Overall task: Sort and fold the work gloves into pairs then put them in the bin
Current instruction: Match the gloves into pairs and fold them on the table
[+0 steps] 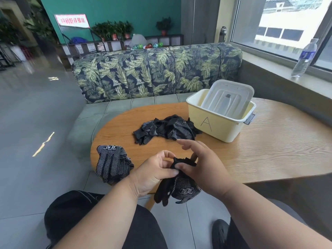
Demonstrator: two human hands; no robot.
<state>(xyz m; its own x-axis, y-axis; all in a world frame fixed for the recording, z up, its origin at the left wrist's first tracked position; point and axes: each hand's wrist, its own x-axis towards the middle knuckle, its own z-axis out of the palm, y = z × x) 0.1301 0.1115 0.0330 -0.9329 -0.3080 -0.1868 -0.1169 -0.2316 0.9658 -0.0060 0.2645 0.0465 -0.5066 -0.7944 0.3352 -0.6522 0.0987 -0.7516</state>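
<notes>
One leaf-print sofa (158, 69) stands behind one oval wooden table (269, 150), whose near edge runs just past the person's hands. On the table's far right side sits one pale yellow bin (215, 126) marked with a hand-drawn "A", and one translucent lid (228, 97) leans tilted inside it, its top edge rising above the rim. Just left of the bin, touching or nearly touching its front corner, lies one loose heap of black dotted work gloves (167, 128); how many are in it cannot be told. A second, flatter stack of gloves (112, 163) lies at the table's left edge, partly overhanging it, count again unclear. One clear water bottle (305, 57) stands on the window ledge (280, 72) at the right. Over the near edge both hands work on one bundle of gloves (179, 187), seemingly a pair, whose fingers hang down below the tabletop. The left hand (154, 175) has its fingers curled, pinching the cuff end between thumb and fingertips. The right hand (203, 166) also pinches the cuff with its thumb and lower fingers, while its forefinger sticks out straight and free.
</notes>
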